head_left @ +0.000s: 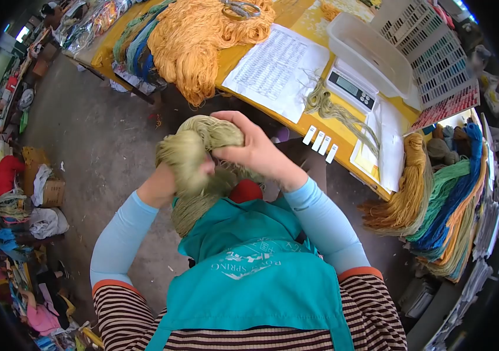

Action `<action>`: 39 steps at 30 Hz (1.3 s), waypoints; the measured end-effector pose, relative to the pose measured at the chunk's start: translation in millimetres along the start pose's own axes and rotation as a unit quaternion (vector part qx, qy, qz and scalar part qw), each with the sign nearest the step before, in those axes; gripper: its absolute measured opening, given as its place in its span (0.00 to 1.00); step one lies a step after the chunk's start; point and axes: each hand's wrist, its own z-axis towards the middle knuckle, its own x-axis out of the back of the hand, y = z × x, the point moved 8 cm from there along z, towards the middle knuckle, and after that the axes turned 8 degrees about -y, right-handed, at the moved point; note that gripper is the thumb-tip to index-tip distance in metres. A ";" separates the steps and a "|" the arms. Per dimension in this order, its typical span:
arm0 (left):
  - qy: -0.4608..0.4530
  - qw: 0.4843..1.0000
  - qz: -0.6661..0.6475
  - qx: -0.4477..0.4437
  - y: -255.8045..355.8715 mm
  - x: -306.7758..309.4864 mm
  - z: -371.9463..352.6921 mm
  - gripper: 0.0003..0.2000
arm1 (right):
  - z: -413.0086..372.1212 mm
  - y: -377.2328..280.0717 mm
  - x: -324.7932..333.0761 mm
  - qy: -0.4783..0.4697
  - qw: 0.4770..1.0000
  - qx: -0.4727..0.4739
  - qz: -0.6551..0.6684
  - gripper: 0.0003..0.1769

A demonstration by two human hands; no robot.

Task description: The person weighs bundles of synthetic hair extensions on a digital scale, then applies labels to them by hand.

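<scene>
I hold an olive-green skein of yarn [198, 169] in front of my chest, above my teal apron. My left hand [170, 181] is mostly buried in the lower part of the skein, gripping it. My right hand [253, 147] closes over the top loop of the same skein from the right. The tail of the yarn hangs down toward the apron.
A yellow table [308, 120] ahead carries a big orange yarn pile [196, 35], scissors [240, 9], a printed sheet [278, 67], a scale [352, 88] with a white tray, loose green yarn [334, 111] and small white tags [319, 142]. Coloured skeins [445, 205] hang at the right. Bundles line the floor left.
</scene>
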 end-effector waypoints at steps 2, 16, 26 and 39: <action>0.057 0.994 -0.060 -0.065 -0.9 2.7 3.9 0.19 | -6.7 -6.0 -17.8 0.030 0.989 0.043 -0.137 0.53; 0.237 0.850 0.397 -0.253 93.1 -12.3 -25.4 0.09 | -43.8 174.7 52.5 0.205 0.971 -0.108 0.053 0.25; 0.127 0.870 0.442 -0.178 97.4 -38.9 -10.0 0.12 | -89.6 21.4 10.8 0.128 0.957 0.113 -0.236 0.46; -0.096 0.967 -0.096 -0.215 192.5 -123.7 42.8 0.12 | -185.4 -48.7 13.7 0.038 0.976 0.118 0.181 0.53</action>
